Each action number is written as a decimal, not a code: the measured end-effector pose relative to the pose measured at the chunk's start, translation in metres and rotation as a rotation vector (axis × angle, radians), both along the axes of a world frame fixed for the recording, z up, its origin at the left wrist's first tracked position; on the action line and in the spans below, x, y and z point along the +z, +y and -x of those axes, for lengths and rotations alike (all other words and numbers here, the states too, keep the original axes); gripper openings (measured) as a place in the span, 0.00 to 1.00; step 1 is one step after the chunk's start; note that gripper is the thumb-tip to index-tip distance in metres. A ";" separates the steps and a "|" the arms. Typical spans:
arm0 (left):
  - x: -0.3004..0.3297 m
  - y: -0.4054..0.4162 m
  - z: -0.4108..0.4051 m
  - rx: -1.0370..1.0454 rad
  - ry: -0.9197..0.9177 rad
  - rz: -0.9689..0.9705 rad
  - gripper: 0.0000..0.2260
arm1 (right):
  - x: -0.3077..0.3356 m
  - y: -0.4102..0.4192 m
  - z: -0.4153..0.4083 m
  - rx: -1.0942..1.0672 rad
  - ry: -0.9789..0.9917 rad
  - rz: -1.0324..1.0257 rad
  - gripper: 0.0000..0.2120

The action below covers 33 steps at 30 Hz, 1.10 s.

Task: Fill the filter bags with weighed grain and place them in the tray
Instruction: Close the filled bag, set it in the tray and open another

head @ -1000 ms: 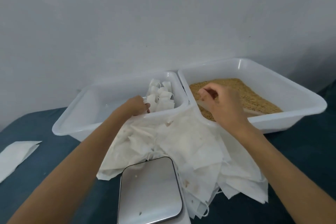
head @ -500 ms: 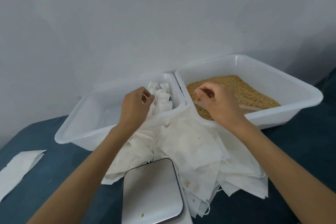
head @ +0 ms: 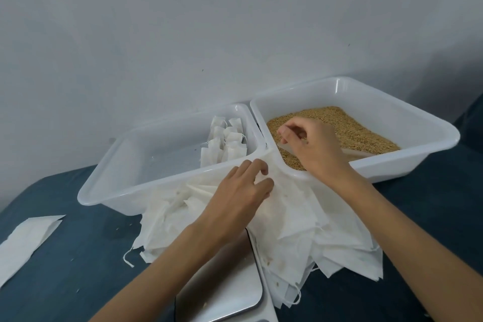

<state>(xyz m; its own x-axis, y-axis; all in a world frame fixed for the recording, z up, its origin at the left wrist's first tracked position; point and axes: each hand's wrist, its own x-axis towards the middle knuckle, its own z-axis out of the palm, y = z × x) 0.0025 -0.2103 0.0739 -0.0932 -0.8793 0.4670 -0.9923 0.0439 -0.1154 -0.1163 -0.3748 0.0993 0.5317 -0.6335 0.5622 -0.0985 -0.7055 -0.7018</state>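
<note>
Several filled white filter bags (head: 224,144) stand in the right end of the left white tray (head: 167,191). The right white tray (head: 392,165) holds brown grain (head: 352,128). A heap of empty filter bags (head: 300,230) lies in front of both trays. My left hand (head: 243,188) rests on the heap's top, with thumb and fingers pinching the uppermost empty bag. My right hand (head: 308,144) hovers over the grain with curled fingers on a translucent white scoop (head: 358,155), which is partly sunk in the grain and mostly hidden by the hand.
A steel-topped scale (head: 224,287) sits at the bottom centre, partly under my left forearm. One flat empty bag (head: 26,240) lies on the dark blue tabletop (head: 78,269) at far left. A grey wall stands right behind the trays.
My left hand has drawn back from the filled bags in the left tray and come down onto the heap of empty bags. My right hand has stayed over the grain.
</note>
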 end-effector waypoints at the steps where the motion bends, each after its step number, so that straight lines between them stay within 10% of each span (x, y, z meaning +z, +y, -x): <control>1: 0.001 0.000 0.000 -0.008 0.022 0.041 0.05 | 0.000 0.000 0.000 0.001 -0.001 -0.001 0.09; 13: 0.003 0.002 -0.003 0.004 0.047 0.127 0.05 | -0.003 -0.002 -0.002 0.006 0.014 0.027 0.09; 19: 0.013 0.027 -0.010 0.200 0.899 0.431 0.07 | 0.007 0.021 0.004 0.122 -0.154 0.213 0.10; 24: -0.003 0.048 -0.005 0.137 1.551 0.493 0.06 | -0.002 0.062 0.001 0.544 0.122 -0.168 0.21; 33: -0.012 0.062 -0.023 0.249 1.504 0.580 0.04 | -0.018 0.058 -0.013 0.599 -0.087 -0.474 0.11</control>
